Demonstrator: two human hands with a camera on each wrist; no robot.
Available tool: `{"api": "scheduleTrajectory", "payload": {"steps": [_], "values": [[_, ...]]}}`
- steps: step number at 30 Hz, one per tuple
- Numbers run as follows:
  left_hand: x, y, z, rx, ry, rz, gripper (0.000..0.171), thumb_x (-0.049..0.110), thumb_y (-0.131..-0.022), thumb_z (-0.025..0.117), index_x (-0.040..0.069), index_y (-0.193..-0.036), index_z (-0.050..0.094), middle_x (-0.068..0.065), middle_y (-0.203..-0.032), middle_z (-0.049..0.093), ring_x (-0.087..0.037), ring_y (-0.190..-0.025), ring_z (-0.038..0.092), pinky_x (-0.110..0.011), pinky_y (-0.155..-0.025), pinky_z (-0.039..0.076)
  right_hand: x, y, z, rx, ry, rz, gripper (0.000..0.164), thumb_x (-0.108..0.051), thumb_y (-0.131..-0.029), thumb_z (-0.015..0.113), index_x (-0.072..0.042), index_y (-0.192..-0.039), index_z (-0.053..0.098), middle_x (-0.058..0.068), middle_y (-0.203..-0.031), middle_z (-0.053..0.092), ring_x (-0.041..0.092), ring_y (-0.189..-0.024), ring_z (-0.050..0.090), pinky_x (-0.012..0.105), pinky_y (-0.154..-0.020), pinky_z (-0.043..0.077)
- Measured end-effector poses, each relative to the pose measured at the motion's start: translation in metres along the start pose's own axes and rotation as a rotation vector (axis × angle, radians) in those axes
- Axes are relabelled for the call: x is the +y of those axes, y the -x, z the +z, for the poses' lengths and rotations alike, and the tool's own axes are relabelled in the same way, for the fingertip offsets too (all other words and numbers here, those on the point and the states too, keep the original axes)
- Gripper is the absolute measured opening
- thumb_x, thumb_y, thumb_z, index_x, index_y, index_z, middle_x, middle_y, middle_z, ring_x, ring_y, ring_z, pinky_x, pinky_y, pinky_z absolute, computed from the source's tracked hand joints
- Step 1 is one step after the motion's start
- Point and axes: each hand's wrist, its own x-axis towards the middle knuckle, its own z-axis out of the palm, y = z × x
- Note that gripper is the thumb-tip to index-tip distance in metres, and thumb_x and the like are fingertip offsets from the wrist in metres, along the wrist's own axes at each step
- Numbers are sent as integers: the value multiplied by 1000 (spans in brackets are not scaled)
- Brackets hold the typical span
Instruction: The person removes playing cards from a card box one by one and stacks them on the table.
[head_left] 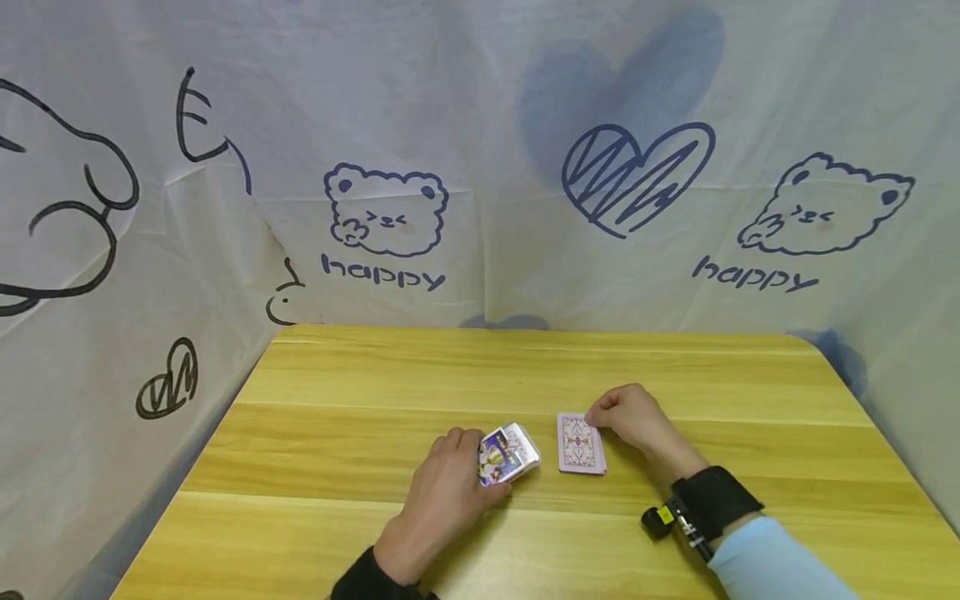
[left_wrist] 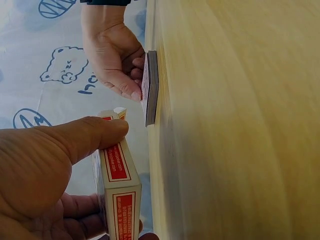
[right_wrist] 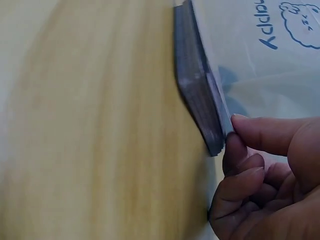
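Observation:
My left hand (head_left: 447, 493) grips a playing card box (head_left: 501, 457), thumb along one side and fingers on the other. Its colourful printed front faces up, and red panels show along its narrow sides in the left wrist view. To the right of the box, a deck of playing cards (head_left: 578, 446) lies on the table with a patterned pinkish back upward. Thumb and forefinger of my right hand (head_left: 628, 415) pinch the top of the deck at its far right corner. In the right wrist view, a thin gap parts the pinched top card (right_wrist: 226, 116) from the stack below.
The wooden table (head_left: 315, 425) has a rounded far right corner. Behind and beside it hangs a pale cloth (head_left: 510, 250) with drawn bears and hearts. A black wrist strap (head_left: 716, 500) with a small camera sits on my right wrist.

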Motion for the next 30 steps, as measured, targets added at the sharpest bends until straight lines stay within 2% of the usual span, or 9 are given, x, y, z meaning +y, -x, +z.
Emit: {"api": "scheduleTrajectory", "payload": {"steps": [12,21,26,30], "values": [[0,0,0,-4,1,-4,74,39,-75,95,-2,-127,65,-11,-109,65,-20,-93,58,-35,-71,54,-1,-1,5,37,109,-15,11,-13,-95,75,-3,-92,78,8,-93,74,22,-82,57,30,-70,44],[1,0,-1,-5,2,-3,74,40,-75,95,-2,-128,64,-11,-111,66,-20,-94,58,-35,-71,54,-5,0,7,85,248,-75,17,-16,-91,79,-6,-85,67,6,-81,65,21,-72,55,31,-63,42],[1,0,-1,-9,2,-3,74,39,-74,95,-3,-128,64,-11,-111,66,-20,-93,58,-35,-70,54,-5,1,7,99,247,-65,19,-19,-92,79,-6,-84,67,5,-79,64,21,-71,55,31,-62,41],[1,1,-1,-10,3,0,74,38,-74,96,-3,-127,64,-11,-110,65,-20,-93,58,-35,-71,54,-6,6,8,131,190,-63,20,-22,-95,76,-5,-87,69,6,-83,67,20,-70,54,30,-61,42]]}}
